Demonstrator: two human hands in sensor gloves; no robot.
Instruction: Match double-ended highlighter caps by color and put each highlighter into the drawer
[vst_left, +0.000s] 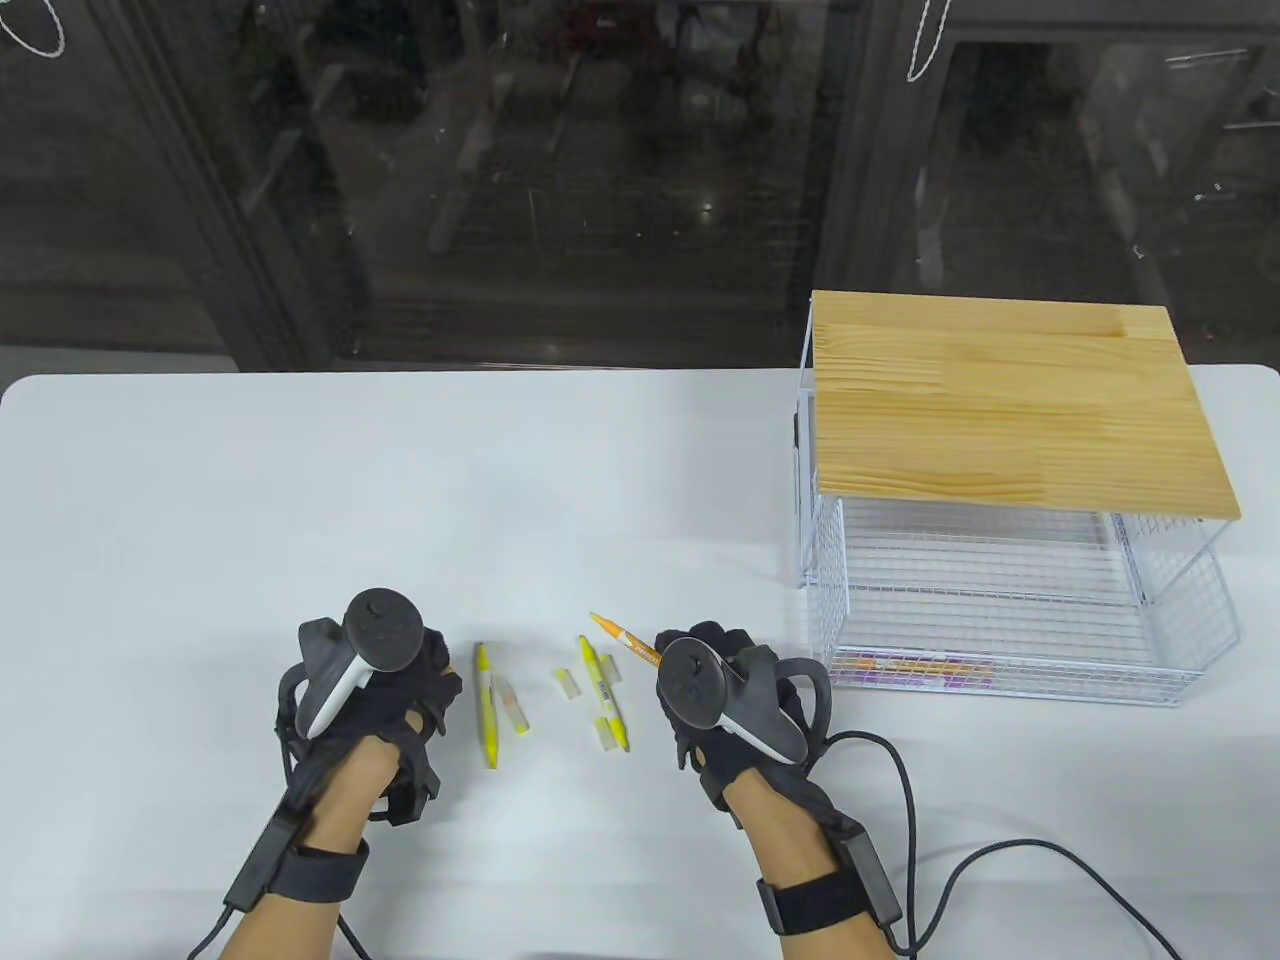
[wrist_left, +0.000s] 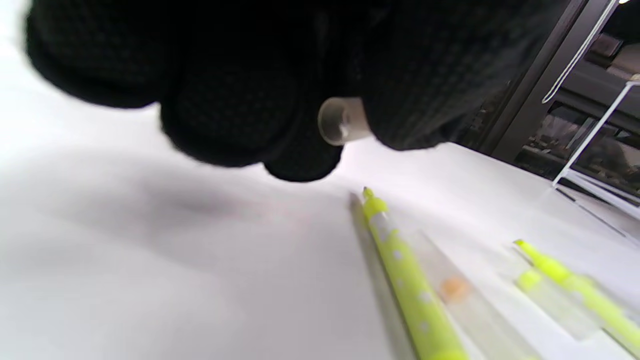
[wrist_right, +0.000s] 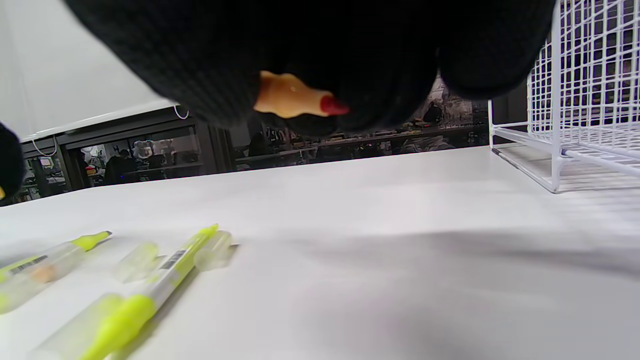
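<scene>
The right hand (vst_left: 735, 700) is curled round an orange highlighter (vst_left: 625, 637), whose uncapped tip juts out up and to the left of the fingers. The left hand (vst_left: 375, 690) pinches a clear cap (wrist_left: 342, 120) between its fingertips; its colour is hard to judge in the blurred wrist view. Between the two hands lie two yellow highlighters (vst_left: 487, 705) (vst_left: 603, 690) and loose caps (vst_left: 567, 683) on the table (vst_left: 400, 480). The wire drawer (vst_left: 1010, 610) stands just right of the right hand, highlighters already lying along its front edge.
</scene>
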